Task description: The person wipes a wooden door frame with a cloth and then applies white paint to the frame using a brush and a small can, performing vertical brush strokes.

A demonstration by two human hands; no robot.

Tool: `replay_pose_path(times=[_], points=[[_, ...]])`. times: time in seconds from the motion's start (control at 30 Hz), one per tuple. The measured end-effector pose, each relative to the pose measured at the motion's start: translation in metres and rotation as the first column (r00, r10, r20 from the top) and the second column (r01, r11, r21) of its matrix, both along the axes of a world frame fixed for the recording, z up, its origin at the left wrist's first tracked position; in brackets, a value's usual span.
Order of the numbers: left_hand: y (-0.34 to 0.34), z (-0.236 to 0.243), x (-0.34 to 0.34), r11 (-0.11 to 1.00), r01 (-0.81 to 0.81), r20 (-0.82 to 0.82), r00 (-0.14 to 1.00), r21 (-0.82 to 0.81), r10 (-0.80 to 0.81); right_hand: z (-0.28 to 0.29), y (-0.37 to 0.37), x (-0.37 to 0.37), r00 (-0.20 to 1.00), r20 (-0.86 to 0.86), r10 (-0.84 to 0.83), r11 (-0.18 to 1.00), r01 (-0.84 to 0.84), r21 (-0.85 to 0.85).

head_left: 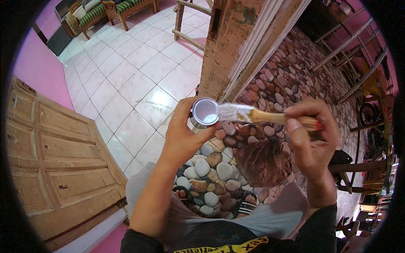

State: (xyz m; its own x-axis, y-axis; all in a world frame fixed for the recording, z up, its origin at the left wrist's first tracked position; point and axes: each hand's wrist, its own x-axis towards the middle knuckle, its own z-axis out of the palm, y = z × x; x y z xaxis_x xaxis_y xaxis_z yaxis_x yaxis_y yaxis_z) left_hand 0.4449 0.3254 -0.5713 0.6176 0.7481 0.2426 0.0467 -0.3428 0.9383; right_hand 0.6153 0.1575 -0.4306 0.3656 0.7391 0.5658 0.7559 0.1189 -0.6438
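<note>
My left hand is wrapped round a small paint can, its open top showing pale paint inside. Closed on the wooden handle of a paintbrush, my right hand is to the right of the can. The brush lies nearly level, and its paint-coated white bristles point left at the can's rim; whether they touch it I cannot tell. Just beyond the can stands a worn wooden door frame, its moulding streaked with white.
A panelled wooden door is at the left. White tiles meet a pebble-patterned floor under my feet. A streaked brown rounded shape, unclear in kind, is below the brush. Far off are striped-cushion benches, a wooden stand and metal rails.
</note>
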Motion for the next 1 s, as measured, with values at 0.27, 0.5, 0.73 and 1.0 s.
replay_pose_path(times=[0.27, 0.5, 0.73, 1.0], points=[[-0.009, 0.004, 0.005, 0.997, 0.072, -0.004, 0.997, 0.021, -0.072, -0.012, 0.025, -0.006, 0.996, 0.048, 0.081, 0.983, -0.072, -0.166], [-0.011, 0.008, 0.002, 0.996, 0.077, -0.035, 0.997, 0.035, -0.076, -0.011, 0.033, -0.013, 0.994, 0.039, 0.106, 0.961, -0.092, -0.259], [-0.011, 0.009, 0.0, 0.996, 0.077, -0.035, 0.997, 0.054, -0.075, -0.016, 0.032, -0.013, 0.993, 0.028, 0.115, 0.971, -0.106, -0.213], [-0.012, 0.007, 0.003, 0.996, 0.072, -0.031, 0.997, 0.057, -0.07, -0.02, 0.031, -0.01, 0.991, -0.001, 0.133, 0.968, -0.13, -0.215]])
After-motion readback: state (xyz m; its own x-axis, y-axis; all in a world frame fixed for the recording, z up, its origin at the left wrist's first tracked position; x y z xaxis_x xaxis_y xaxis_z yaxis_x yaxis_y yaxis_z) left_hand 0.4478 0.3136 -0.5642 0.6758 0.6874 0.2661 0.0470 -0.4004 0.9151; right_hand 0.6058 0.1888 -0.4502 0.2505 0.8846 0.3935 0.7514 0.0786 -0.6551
